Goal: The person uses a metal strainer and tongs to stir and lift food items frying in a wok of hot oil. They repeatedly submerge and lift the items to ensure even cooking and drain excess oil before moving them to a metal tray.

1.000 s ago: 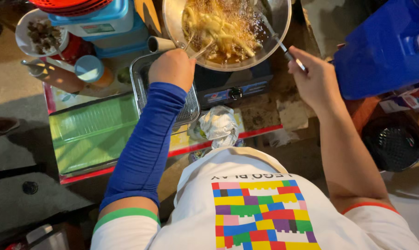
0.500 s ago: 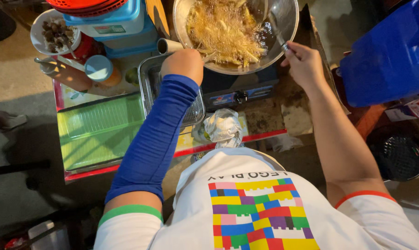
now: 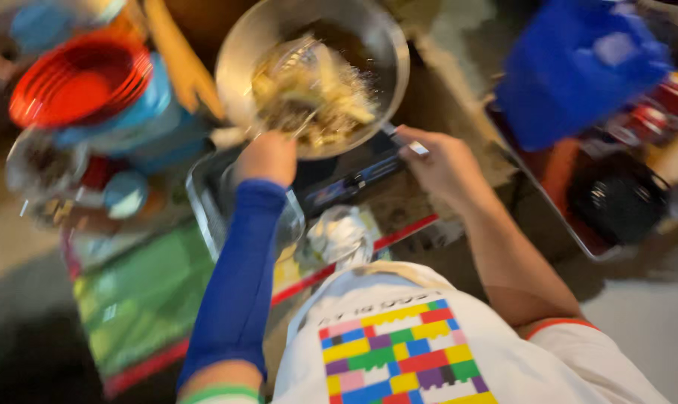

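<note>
The left hand (image 3: 268,157), at the end of a forearm in a blue sleeve (image 3: 238,288) that runs nearly straight up from the body, is closed around a wire skimmer (image 3: 294,63) whose handle slants up into the metal wok (image 3: 384,45). The skimmer's head lies among the pale fried strips (image 3: 316,97) heaped in the near half of the wok. The right hand (image 3: 440,161) reaches in from the right on a bare, bent arm and is clamped on a thin metal utensil handle (image 3: 410,144) just below the wok's near rim; motion blur hides its working end.

The wok sits on a dark stove (image 3: 354,179) at the far middle of the surface. Directly under the left wrist is a shallow metal tray (image 3: 204,202), and a crumpled clear bag (image 3: 339,232) lies between the two arms near the front edge. To the left, a red basket (image 3: 77,78) on a blue container crowds that side. A blue box (image 3: 578,75) stands well apart at the far right. The little bare room lies between the stove and the front edge.
</note>
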